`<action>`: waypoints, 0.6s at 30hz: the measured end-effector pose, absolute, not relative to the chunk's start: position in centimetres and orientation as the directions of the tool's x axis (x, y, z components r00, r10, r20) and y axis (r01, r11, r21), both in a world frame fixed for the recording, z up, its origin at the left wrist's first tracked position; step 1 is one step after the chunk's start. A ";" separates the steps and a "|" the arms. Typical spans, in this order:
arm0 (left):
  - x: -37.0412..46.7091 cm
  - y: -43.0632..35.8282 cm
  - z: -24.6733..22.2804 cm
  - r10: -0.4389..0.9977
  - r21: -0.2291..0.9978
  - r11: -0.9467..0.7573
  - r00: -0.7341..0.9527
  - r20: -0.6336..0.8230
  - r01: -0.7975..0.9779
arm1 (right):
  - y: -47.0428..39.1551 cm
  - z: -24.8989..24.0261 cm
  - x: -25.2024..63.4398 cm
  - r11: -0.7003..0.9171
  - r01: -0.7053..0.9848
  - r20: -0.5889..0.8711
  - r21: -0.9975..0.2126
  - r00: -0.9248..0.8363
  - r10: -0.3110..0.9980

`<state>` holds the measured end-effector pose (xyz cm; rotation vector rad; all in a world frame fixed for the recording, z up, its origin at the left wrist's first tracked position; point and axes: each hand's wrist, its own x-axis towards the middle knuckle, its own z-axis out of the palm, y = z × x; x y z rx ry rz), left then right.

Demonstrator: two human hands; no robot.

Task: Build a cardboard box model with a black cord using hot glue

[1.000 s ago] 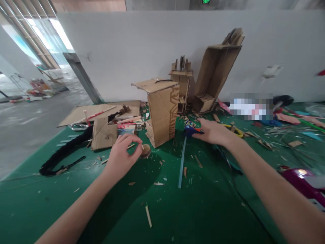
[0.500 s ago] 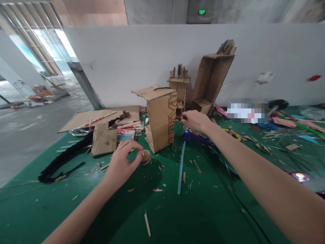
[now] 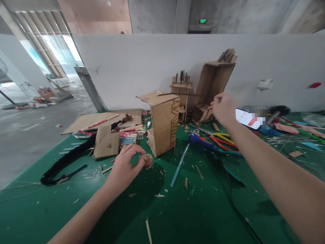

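Note:
My left hand [image 3: 129, 161] pinches the thin wooden stick of a small round cardboard disc [image 3: 148, 161], held low over the green table. Beside it stands a tall cardboard box [image 3: 165, 127] with a loose flap on top. A thin dark cord [image 3: 188, 94] stretches across the box top toward my right hand [image 3: 223, 108]. That hand is closed on the cord's end, in front of a leaning open cardboard box [image 3: 214, 81]. Below it lies a blue glue gun [image 3: 200, 142] with a clear glue stick [image 3: 180, 166] sticking out.
Pliers with red and yellow handles [image 3: 223, 138] lie right of the glue gun. A smaller cardboard structure [image 3: 181, 89] stands by the white wall. At left are a cardboard piece [image 3: 106, 142] and a black fuzzy strip [image 3: 66, 159]. A phone [image 3: 247, 118] and scraps lie at right.
My right hand has moved right and up from beside the tall box, drawing the dark cord out straight. The glue gun has swung slightly. My left hand keeps its pinch on the stick.

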<state>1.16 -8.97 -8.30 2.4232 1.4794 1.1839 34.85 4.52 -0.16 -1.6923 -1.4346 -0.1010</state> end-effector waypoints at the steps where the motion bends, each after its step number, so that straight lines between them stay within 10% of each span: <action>1: 1.2 -9.0 -8.3 0.783 0.422 -0.534 0.241 0.574 0.733 | 4.6 0.4 34.8 0.101 0.807 0.599 -0.583 0.342 0.724; 7: 1.2 -9.0 -8.3 0.774 0.414 -0.549 0.254 0.580 0.726 | 2.1 3.2 31.5 0.318 0.859 0.778 -0.401 0.137 0.613; 10: 1.2 -9.0 -8.3 0.776 0.416 -0.544 0.249 0.579 0.729 | -1.1 2.5 28.5 0.426 0.863 0.425 -0.272 -0.290 0.858; 13: 1.2 -9.0 -8.2 0.783 0.418 -0.538 0.250 0.570 0.732 | -4.1 0.7 26.3 0.555 0.751 -0.155 -0.358 -0.634 0.758; 18: 1.2 -9.2 -8.1 0.792 0.425 -0.532 0.253 0.555 0.732 | -6.5 -1.4 25.8 0.599 0.760 -0.149 -0.252 -0.642 0.752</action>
